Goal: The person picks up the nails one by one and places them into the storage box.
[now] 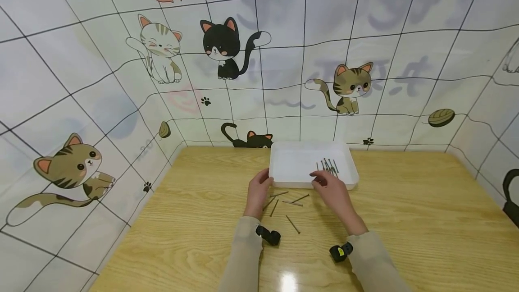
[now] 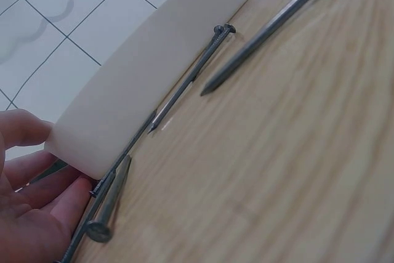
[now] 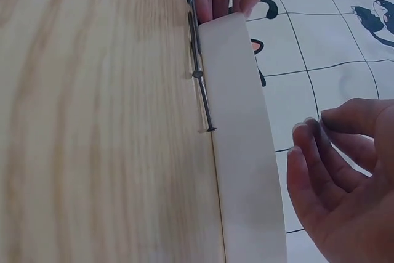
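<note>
A white rectangular tray (image 1: 293,162) stands at the back of the wooden table. My left hand (image 1: 257,193) grips its front left corner, thumb at the rim and fingers against the side, as the left wrist view shows. Held over the tray's front rim, my right hand (image 1: 334,193) has loosely bent fingers, and the right wrist view shows nothing between them. Inside the tray at the right lies a bunch of nails (image 1: 330,166). Several loose nails (image 1: 293,224) are scattered on the table before the tray; some lie close along its wall (image 2: 141,72).
The wooden table (image 1: 194,229) reaches back to a cloth wall (image 1: 284,66) printed with cats and grid lines, and more of this cloth rises on both sides. A black wrist camera (image 1: 268,235) sits on the left sleeve, another camera (image 1: 340,252) on the right.
</note>
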The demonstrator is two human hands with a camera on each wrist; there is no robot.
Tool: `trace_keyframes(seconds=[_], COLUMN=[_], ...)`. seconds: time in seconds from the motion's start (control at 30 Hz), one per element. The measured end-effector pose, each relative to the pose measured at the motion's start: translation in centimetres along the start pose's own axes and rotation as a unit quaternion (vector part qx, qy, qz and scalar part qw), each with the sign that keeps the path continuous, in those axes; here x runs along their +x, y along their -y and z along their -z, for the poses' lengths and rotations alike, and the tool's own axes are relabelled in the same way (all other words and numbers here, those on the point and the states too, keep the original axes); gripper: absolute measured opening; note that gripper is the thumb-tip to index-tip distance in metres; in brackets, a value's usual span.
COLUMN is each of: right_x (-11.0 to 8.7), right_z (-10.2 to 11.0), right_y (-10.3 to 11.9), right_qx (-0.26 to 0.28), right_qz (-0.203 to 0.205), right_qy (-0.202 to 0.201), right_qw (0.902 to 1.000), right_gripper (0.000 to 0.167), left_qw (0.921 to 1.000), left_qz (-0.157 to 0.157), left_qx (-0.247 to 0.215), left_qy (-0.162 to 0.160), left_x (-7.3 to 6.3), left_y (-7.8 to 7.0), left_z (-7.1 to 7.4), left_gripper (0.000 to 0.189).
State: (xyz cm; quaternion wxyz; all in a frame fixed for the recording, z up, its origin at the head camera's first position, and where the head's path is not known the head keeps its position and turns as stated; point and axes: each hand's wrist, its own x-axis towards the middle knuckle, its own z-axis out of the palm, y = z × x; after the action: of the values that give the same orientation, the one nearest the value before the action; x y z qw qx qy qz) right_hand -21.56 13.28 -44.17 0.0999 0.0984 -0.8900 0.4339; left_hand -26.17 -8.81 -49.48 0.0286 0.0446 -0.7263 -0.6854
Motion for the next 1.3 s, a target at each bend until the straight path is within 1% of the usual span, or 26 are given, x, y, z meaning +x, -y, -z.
trace_keyframes(seconds=[0.1,0.23,0.4,0.53,0.67,0.73,0.8,0.93,1.03,1.13,1.3], right_x=[-0.1,-0.3,-0.3,-0.4,-0.5,-0.5,-0.5,-0.6,-0.7,-0.8,-1.0], right_z=[-0.1,-0.2,-0.5,-0.7,-0.9,-0.9,-0.9,-1.0,-1.1,-1.4,-1.7], right_y=[-0.2,-0.4,-0.6,-0.6,-0.8,-1.0,-1.0,-0.8,-0.5,-0.5,-0.4], right_qx=[-0.001,-0.009,-0.037,-0.048,-0.044,-0.050,-0.061,-0.099,-0.112,-0.112,-0.118], right_qz=[0.002,0.007,0.013,0.013,0.017,0.025,0.032,0.039,0.038,0.039,0.037], right_qy=[0.010,0.031,0.074,0.111,0.135,0.147,0.161,0.186,0.198,0.205,0.196], right_qw=[0.9999,0.9995,0.9965,0.9926,0.9898,0.9876,0.9846,0.9767,0.9731,0.9715,0.9727], right_gripper=[0.025,0.025,0.025,0.028,0.033,0.036,0.040,0.045,0.047,0.046,0.037], left_qw=[1.0000,1.0000,0.9999,1.0000,1.0000,1.0000,1.0000,1.0000,1.0000,1.0000,1.0000], left_qz=[-0.001,0.007,0.009,0.000,0.000,0.001,0.000,-0.001,-0.002,-0.002,-0.002], left_qx=[-0.001,-0.002,-0.006,-0.006,-0.002,0.000,0.001,0.005,0.005,0.005,0.003], left_qy=[0.000,-0.004,-0.004,-0.001,-0.001,-0.003,-0.002,0.001,0.002,0.002,0.001], left_x=[-0.1,-0.3,-0.4,-0.3,-0.3,-0.2,-0.1,0.0,0.0,0.0,0.1], left_y=[0.1,0.4,0.6,0.6,0.5,0.5,0.4,0.3,0.2,0.1,0.1], left_z=[0.0,0.1,0.1,0.1,0.1,0.1,0.1,0.1,0.1,0.1,0.0], left_gripper=[0.041,0.040,0.040,0.040,0.039,0.038,0.038,0.039,0.039,0.039,0.039])
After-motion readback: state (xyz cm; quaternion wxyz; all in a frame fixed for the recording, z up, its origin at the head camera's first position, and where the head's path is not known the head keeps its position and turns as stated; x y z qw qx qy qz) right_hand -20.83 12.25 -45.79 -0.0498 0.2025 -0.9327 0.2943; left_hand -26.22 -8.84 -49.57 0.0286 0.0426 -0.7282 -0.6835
